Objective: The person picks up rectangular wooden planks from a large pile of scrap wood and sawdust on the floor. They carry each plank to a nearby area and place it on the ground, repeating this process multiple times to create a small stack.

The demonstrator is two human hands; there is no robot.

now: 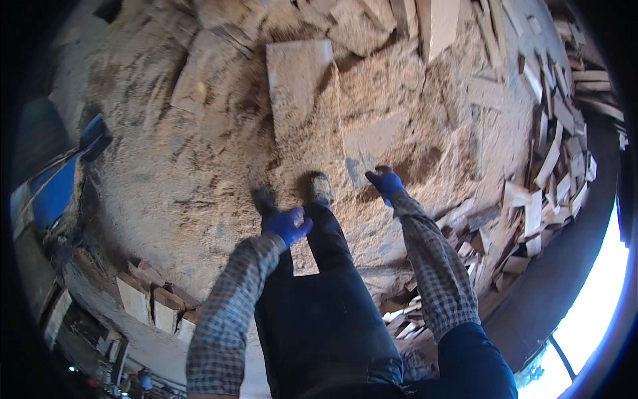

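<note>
My left hand (pixel 289 226), in a blue glove, hangs over my left leg near the knee. Its fingers are loosely bent with a gap by the thumb, and nothing shows in them. Farther forward and to the right, my right hand (pixel 385 183) reaches out over the sawdust-covered floor (pixel 226 153). That glove is blue with dark fingertips; the fingers are apart and hold nothing visible. A flat wooden slab (pixel 299 73), dusted with sawdust, lies ahead of my feet. Another light flat piece (pixel 375 139) lies close beyond my right hand, apart from it.
Wooden offcuts (pixel 555 153) are heaped along the right side. More boards (pixel 438 26) lie at the far edge. Several wood blocks (pixel 166 306) stand in a row at the lower left. A blue object (pixel 56 193) is at the left rim. My shoes (pixel 319 186) stand in sawdust.
</note>
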